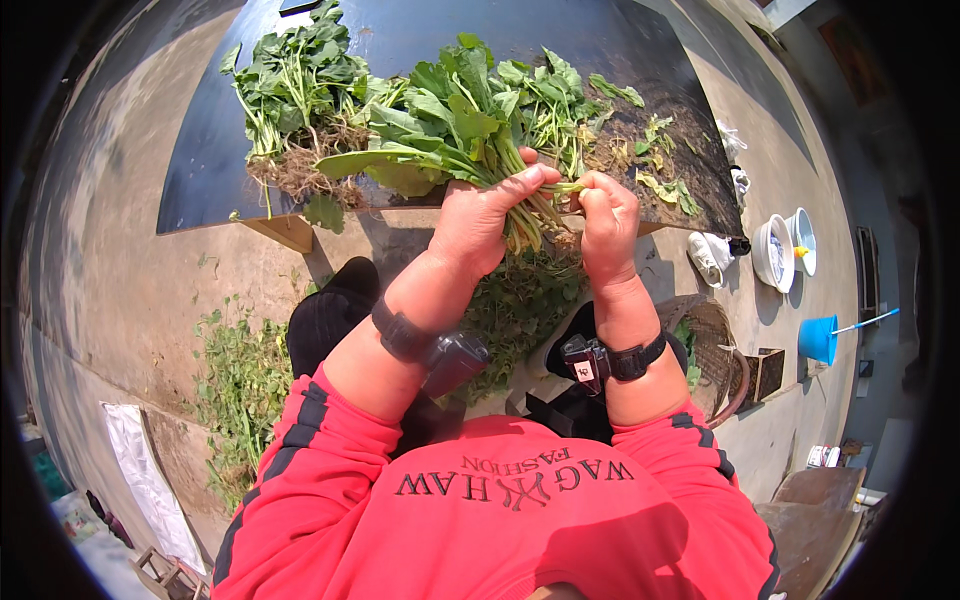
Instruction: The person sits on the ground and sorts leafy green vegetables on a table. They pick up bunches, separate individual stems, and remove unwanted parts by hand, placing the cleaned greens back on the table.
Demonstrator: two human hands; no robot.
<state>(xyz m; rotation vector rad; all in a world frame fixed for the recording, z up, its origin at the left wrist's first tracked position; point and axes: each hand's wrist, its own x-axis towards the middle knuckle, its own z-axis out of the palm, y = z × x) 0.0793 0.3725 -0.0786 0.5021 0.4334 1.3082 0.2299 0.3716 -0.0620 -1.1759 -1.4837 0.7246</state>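
A bunch of leafy greens (457, 127) is gripped around its stems by my left hand (476, 221), above the near edge of the dark table (202, 176). The leaves fan up and to the left, and the pale stem ends hang below my fist. My right hand (611, 221), close beside it, pinches a thin stem (568, 188) between thumb and forefinger. Left of the bunch lies a pile of greens (296, 82) with brown tangled roots (300, 165). More greens (555, 105) rest on the table behind my hands.
Yellowed leaf scraps (664, 187) and soil litter the table's right side. Plants lie on the floor between my feet (525, 307) and at left (240, 390). A wicker basket (705, 337) stands at right, with white shoes (709, 255), basins (771, 255) and a blue bucket (817, 339) beyond.
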